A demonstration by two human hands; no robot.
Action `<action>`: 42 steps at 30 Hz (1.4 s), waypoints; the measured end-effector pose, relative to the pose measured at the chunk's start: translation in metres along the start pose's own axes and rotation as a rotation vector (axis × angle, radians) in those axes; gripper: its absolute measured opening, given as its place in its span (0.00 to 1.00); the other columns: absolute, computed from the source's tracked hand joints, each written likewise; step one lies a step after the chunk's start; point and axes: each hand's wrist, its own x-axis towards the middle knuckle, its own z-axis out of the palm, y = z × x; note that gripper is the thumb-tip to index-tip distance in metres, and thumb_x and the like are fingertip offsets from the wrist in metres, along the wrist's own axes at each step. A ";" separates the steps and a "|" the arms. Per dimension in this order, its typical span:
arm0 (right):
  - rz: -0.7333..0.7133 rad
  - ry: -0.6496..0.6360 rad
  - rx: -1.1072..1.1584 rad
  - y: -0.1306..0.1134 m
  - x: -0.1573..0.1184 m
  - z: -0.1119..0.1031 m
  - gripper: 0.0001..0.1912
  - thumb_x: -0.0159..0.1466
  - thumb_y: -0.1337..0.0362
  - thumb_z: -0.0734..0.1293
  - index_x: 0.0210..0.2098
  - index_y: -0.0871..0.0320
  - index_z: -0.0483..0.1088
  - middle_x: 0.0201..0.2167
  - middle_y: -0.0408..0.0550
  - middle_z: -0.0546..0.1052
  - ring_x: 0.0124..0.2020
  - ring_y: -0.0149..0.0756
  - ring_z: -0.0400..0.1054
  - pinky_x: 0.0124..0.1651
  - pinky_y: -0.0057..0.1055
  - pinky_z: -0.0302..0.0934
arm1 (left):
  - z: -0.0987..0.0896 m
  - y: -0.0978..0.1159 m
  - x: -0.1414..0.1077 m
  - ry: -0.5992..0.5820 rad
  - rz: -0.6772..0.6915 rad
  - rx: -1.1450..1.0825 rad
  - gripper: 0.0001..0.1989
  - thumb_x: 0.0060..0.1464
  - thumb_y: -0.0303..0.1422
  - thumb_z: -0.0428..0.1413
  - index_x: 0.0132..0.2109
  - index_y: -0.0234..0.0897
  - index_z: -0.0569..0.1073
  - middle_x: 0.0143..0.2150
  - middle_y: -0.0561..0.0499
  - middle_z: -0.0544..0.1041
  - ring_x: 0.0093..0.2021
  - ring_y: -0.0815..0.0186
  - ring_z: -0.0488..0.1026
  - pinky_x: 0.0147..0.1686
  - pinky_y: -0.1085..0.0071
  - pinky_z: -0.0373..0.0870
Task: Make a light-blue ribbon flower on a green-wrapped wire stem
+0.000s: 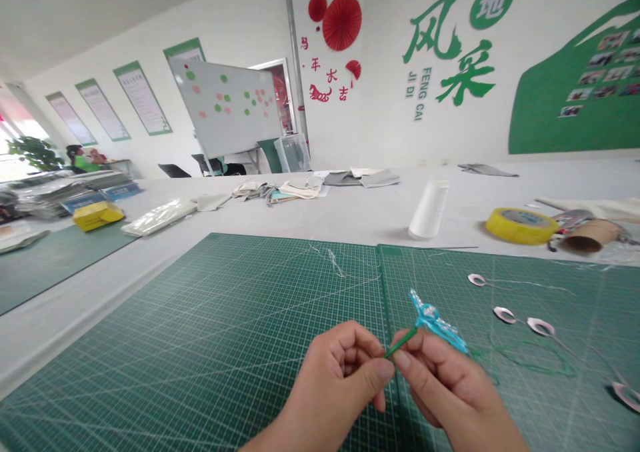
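Observation:
A blue ribbon-like flower with silvery edges tops a thin green stem, held above the green cutting mats. My left hand pinches the stem's lower end between thumb and index finger. Higher up, just under the blue petals, my right hand grips the same stem, its fingertips close to those of my left. Loose green thread lies on the mat to the right of my right hand, partly hidden behind it.
Several small pink-white rings with strings lie on the right mat. Behind the mats stand a white thread cone, a yellow tape roll and a cardboard tube. Fabric pieces lie farther back; a yellow box is left.

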 end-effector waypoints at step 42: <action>0.004 -0.038 -0.102 -0.007 -0.003 -0.001 0.19 0.62 0.46 0.64 0.25 0.55 0.66 0.19 0.34 0.56 0.20 0.29 0.43 0.22 0.29 0.39 | 0.002 0.002 0.000 -0.059 -0.050 -0.137 0.11 0.51 0.36 0.56 0.29 0.37 0.61 0.17 0.56 0.71 0.11 0.81 0.49 0.12 0.80 0.41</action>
